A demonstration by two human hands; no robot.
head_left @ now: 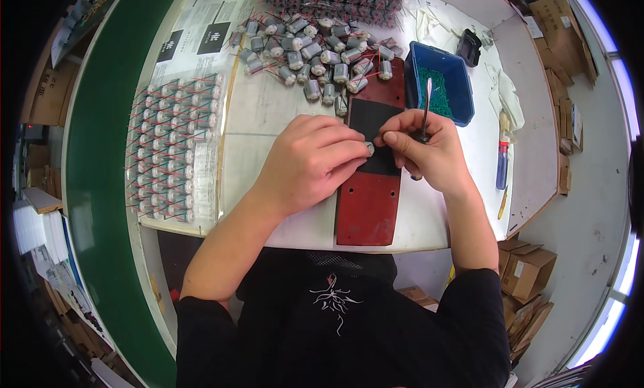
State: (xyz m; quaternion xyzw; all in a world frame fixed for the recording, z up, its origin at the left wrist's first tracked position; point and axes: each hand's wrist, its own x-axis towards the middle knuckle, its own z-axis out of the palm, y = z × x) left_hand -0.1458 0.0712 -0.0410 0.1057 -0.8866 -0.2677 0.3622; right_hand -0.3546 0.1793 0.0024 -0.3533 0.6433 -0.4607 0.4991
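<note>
My left hand (313,161) is closed around a small motor (369,148), whose pale end shows at the fingertips; the rest is hidden. Close by on the right, my right hand (429,148) has its thumb and forefinger together near that end. A screwdriver (428,103) with a bright shaft pointing away from me is tucked in the same hand. Whether the fingertips also pinch some small part cannot be made out. Both hands are over a black pad (377,113) on a long red board (367,217).
Loose grey motors (312,50) with red wires lie heaped beyond my hands. Rows of motors with red and green wires fill a tray (178,150) at left. A blue bin (463,96) holds small green pieces. At right lie another screwdriver (502,163) and a black case (469,47).
</note>
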